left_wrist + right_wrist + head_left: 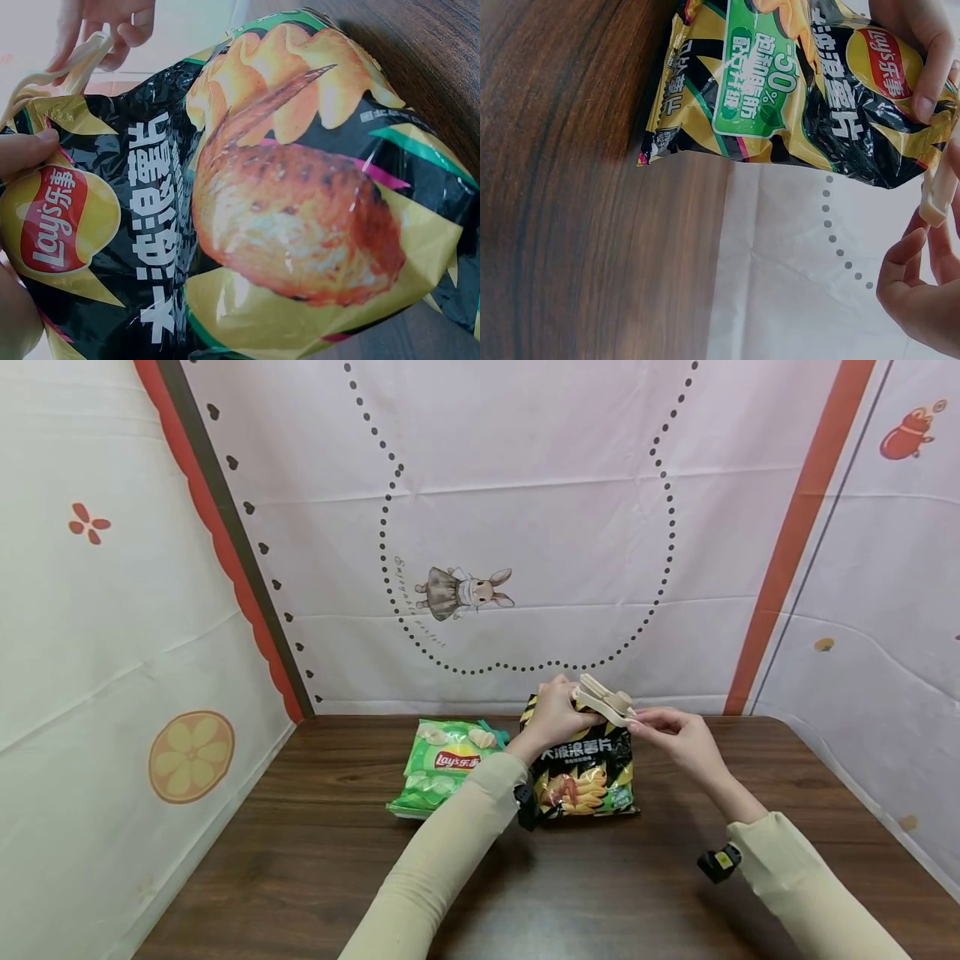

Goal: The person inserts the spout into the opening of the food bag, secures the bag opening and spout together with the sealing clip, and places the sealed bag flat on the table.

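Observation:
A black and yellow Lay's chip bag (587, 789) stands on the table with its top edge up. My left hand (557, 717) grips the bag near its top, its thumb pressed on the front by the red Lay's logo in the left wrist view. A cream bag clip (602, 700) lies along the bag's top edge, its two arms spread apart at one end. The fingers of my right hand (684, 742) pinch the clip's right end. In the right wrist view the clip's tip (934, 206) shows beside the bag's upper corner.
To the left of the black bag, a green Lay's chip bag (433, 768) lies on the brown wooden table (315, 860), with a teal clip (495, 732) at its upper right corner. A printed cloth (555, 527) hangs behind the table and along both sides.

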`<state>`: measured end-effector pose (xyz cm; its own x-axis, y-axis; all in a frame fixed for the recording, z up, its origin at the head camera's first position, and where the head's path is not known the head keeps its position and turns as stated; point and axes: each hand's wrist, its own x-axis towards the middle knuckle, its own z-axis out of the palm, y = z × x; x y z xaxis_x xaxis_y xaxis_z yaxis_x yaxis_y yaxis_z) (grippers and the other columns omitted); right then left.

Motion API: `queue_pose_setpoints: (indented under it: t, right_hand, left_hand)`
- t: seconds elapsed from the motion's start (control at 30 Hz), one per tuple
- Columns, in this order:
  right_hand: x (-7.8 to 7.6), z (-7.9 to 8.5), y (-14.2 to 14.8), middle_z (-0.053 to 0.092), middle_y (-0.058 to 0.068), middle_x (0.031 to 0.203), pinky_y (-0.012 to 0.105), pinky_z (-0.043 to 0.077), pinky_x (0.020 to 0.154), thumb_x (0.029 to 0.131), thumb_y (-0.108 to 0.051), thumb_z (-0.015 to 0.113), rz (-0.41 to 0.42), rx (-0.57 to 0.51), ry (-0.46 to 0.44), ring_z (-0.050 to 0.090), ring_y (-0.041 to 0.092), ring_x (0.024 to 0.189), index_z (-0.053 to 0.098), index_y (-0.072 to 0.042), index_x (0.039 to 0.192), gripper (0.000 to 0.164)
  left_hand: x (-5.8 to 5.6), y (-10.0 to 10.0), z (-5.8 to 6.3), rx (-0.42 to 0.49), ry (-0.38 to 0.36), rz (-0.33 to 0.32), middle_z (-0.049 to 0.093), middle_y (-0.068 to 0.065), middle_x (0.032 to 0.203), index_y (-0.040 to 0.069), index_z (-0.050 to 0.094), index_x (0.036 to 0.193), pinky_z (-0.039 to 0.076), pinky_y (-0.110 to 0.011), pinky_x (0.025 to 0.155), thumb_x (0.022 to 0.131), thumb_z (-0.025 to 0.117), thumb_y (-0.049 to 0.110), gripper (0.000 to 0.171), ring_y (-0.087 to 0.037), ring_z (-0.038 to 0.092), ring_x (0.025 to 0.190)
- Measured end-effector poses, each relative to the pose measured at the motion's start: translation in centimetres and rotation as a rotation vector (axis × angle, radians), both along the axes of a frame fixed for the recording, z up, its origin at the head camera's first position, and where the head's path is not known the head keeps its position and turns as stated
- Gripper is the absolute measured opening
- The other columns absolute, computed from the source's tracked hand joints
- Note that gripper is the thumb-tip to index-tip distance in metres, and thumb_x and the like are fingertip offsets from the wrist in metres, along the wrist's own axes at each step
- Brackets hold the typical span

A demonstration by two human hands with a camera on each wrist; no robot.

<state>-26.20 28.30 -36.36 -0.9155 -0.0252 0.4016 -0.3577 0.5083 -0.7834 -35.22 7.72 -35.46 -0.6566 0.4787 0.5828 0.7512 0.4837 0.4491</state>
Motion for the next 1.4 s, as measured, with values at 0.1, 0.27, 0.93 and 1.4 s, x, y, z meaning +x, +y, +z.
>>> queue_pose_setpoints:
  t: [0.1,0.27,0.93,1.4]
  right_hand:
    - [-0.2,0.1,-0.1,0.068,0.006,0.115,0.018,0.049,0.071,0.087,-0.031,0.069,-0.001,0.001,-0.015,0.061,-0.002,0.086,0.07,-0.005,0.107,0.032]
    - [-0.4,0.0,-0.2,0.07,-0.002,0.11,0.021,0.05,0.07,0.087,-0.033,0.069,-0.011,-0.011,-0.03,0.062,0.0,0.083,0.07,-0.009,0.107,0.031]
    - [-0.6,-0.1,-1.3,0.063,-0.024,0.094,0.016,0.047,0.071,0.087,-0.025,0.069,-0.014,-0.181,-0.113,0.058,-0.006,0.084,0.051,0.002,0.123,0.048]
    - [-0.7,-0.7,-2.1,0.05,0.024,0.135,0.013,0.044,0.078,0.094,-0.032,0.06,0.008,-0.12,-0.168,0.052,-0.011,0.093,0.038,-0.007,0.145,0.061]
  left_hand:
    - [0.0,-0.1,0.0,0.0,-0.002,-0.006,0.072,0.01,0.09,0.021,0.075,0.097,0.028,-0.027,0.077,0.072,0.082,0.033,0.028,-0.007,0.045,0.076]
    - [0.0,-0.2,0.0,0.004,0.01,-0.013,0.072,0.009,0.09,0.021,0.075,0.096,0.027,-0.027,0.077,0.072,0.082,0.034,0.028,-0.007,0.046,0.077]
    - [-0.2,0.2,-0.3,0.019,0.021,-0.005,0.071,0.009,0.087,0.019,0.076,0.093,0.028,-0.027,0.076,0.072,0.082,0.033,0.026,-0.007,0.047,0.076]
    - [0.0,0.1,-0.3,0.011,0.019,0.015,0.07,0.008,0.084,0.018,0.075,0.095,0.026,-0.027,0.076,0.071,0.083,0.03,0.028,-0.008,0.045,0.075]
